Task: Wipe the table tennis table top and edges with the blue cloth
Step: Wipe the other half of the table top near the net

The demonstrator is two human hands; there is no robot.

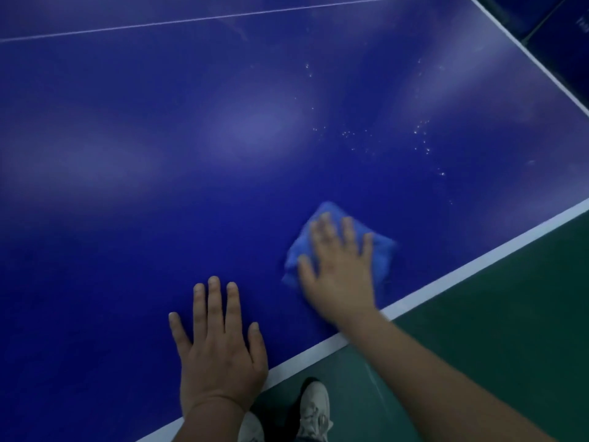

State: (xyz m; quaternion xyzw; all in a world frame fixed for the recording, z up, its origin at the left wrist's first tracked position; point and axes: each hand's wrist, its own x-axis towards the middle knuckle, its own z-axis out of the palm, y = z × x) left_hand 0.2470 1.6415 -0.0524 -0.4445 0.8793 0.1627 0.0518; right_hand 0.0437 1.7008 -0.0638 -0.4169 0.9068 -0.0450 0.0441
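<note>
Flat-palm contact on the right: my right hand [341,269] lies open on the folded blue fabric cloth [320,213] with fingers [349,231] straight and slightly spread. Nothing is curled round the cloth; it is pressed, not pinched. Cloth corners show beyond the fingertips and to either side of the palm. Hand and cloth both read blurred.

Right forearm enters from the lower right and crosses the white edge stripe [478,260] at the wrist.

My left hand [220,349] is also fully open, palm down, resting straight on the dark blue table tennis table top [191,138]. Its five fingers are extended and fanned. It holds nothing. The wrist sits at the near edge, with the forearm coming up from the bottom of the view. The two hands are near each other but apart.

Cloth position: on the playing surface, near the table edge, right of the left hand.

Surface notes: scattered pale specks [420,129] lie beyond the cloth, toward the far right corner. A thin white centre line [207,19] runs across the top.

Below the edge: green floor [494,330] and a pale shoe [314,406].

Writing: faint white characters on a dark blue panel [548,14] at the upper right, too small and cut off to read.
</note>
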